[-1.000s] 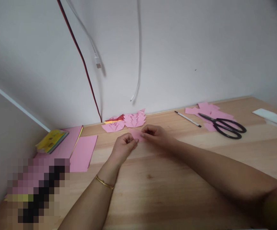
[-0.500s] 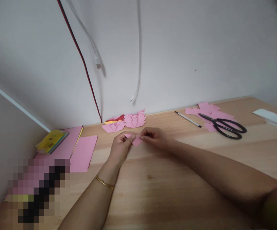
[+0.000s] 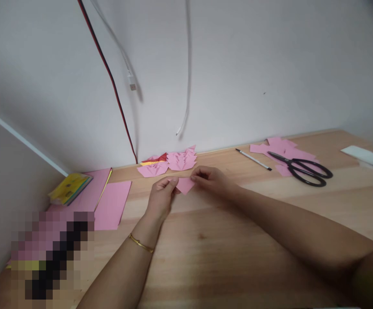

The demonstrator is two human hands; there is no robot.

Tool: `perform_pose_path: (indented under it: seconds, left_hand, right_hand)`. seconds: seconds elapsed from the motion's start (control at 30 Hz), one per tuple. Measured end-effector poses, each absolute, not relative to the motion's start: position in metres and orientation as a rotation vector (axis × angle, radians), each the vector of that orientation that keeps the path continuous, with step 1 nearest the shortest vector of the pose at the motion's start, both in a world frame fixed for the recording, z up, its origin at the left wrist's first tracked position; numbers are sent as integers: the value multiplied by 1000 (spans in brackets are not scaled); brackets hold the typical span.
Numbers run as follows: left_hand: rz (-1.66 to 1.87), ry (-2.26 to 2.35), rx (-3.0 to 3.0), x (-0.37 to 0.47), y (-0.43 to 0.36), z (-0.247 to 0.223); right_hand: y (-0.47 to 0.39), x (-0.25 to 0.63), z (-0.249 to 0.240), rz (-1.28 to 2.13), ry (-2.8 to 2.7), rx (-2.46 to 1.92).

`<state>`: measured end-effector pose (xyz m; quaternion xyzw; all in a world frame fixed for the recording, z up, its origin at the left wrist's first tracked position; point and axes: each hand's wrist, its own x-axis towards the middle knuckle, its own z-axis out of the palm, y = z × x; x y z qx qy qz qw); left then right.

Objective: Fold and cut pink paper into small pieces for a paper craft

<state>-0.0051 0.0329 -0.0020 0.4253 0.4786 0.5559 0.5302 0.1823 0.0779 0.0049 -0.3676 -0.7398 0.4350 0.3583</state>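
A small folded pink paper [image 3: 185, 185] with its point toward me is held between both hands, above the wooden table [image 3: 186, 257]. My left hand [image 3: 162, 195] pinches its left corner between thumb and fingers. On the other side, my right hand [image 3: 210, 180] grips the right corner with its fingertips. Just beyond the hands, folded pink pieces [image 3: 181, 159] stand in a cluster against the wall, and a red and yellow piece [image 3: 156, 160] lies among them.
Black-handled scissors [image 3: 302, 168] rest on pink paper scraps [image 3: 281, 148] at the right, beside a pen [image 3: 253, 159]. A white strip [image 3: 367, 157] lies farther right. Pink sheets [image 3: 112, 206] and a yellow packet [image 3: 68, 189] are at the left. Cables [image 3: 114, 86] hang along the wall.
The hands have moved slightly apart along the pink paper. Its top edge shows more openly between them, and my left thumb has shifted left toward the corner.
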Motion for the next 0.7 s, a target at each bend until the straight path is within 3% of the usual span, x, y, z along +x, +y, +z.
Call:
perform_pose_path:
  seconds: [0.33,0.7]
  left_hand:
    - [1413,988,746,3,33,10]
    - [1392,908,775,4,30,6]
  right_hand:
    - [75,180,6,1528,-1588,-827]
    - [72,178,-1,1300,-1772,-846]
